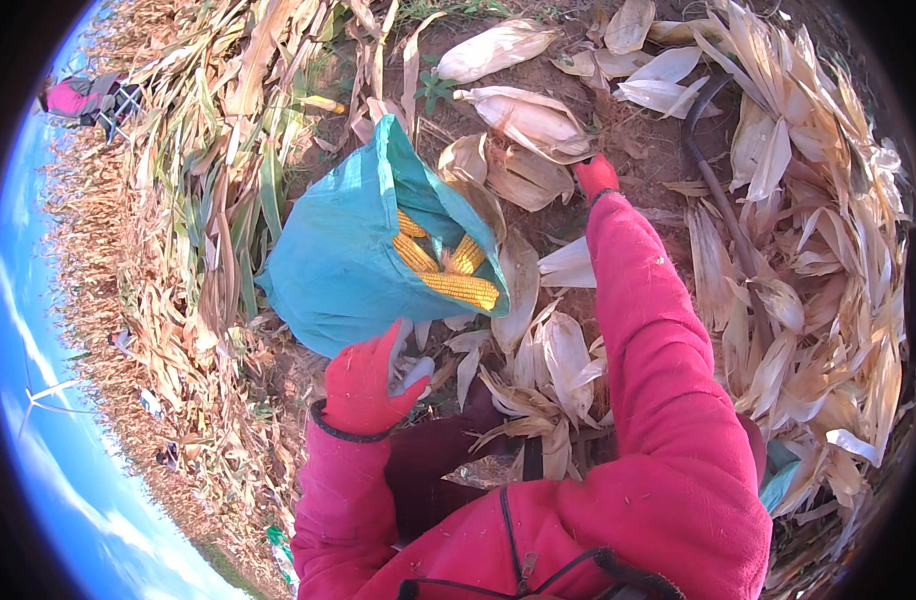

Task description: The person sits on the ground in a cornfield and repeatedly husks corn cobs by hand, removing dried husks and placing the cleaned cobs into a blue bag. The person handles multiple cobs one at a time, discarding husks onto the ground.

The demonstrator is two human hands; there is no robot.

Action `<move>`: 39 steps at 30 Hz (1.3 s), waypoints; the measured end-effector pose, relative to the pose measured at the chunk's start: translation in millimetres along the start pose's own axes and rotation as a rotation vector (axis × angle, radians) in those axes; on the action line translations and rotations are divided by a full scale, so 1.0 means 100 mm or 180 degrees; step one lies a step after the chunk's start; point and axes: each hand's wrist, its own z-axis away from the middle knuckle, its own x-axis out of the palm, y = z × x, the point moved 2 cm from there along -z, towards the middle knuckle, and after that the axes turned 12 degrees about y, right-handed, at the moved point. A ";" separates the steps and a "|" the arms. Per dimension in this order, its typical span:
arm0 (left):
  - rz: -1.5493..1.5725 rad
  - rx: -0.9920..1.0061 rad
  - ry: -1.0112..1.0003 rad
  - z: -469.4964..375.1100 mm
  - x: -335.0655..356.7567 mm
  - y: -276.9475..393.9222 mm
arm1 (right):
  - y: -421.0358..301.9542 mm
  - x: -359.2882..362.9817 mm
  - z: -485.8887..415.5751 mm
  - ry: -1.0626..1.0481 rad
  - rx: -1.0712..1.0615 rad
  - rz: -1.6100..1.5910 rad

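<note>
My left hand (375, 379), in a red glove with a grey palm, is just below a teal woven sack (326, 251). Its thumb and fingers are apart, with nothing between them. The sack lies on its side, mouth to the right, and several bare yellow corn ears (458, 289) show inside. My right hand (597, 177), also in a red glove, reaches forward to the near end of a corn ear in a pale dry husk (536, 124). Its fingers are mostly hidden, so the grip is unclear. Another husk-covered ear (495, 51) lies farther off on the soil.
Loose dry husks (570, 352) lie before my legs, and a larger husk heap (810, 300) fills the right. A long-handled tool with a curved dark end (717, 180) rests against it. Cut corn stalks (225, 172) lie at left. A person in pink (79, 97) is far off.
</note>
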 end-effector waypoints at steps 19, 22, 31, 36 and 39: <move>-0.0962 -0.0748 -0.1458 -0.58 1.83 -0.74 | 0.10 -0.15 1.23 -0.1175 0.1699 -0.2822; -0.0987 -0.0882 -0.1521 -0.51 2.05 -1.00 | 0.28 -0.10 1.56 -0.0666 0.1149 -0.2684; -0.0482 -0.0507 -0.0320 -0.22 1.17 -1.01 | -0.73 0.04 2.62 -0.0805 -0.2352 -0.0623; -0.0745 -0.0542 0.0200 0.04 0.91 -0.96 | -1.31 0.21 2.58 -0.1498 -0.2503 0.0764; -0.0525 -0.0680 0.0600 0.12 0.61 -1.04 | -1.53 0.24 2.55 -0.1746 -0.2417 0.0793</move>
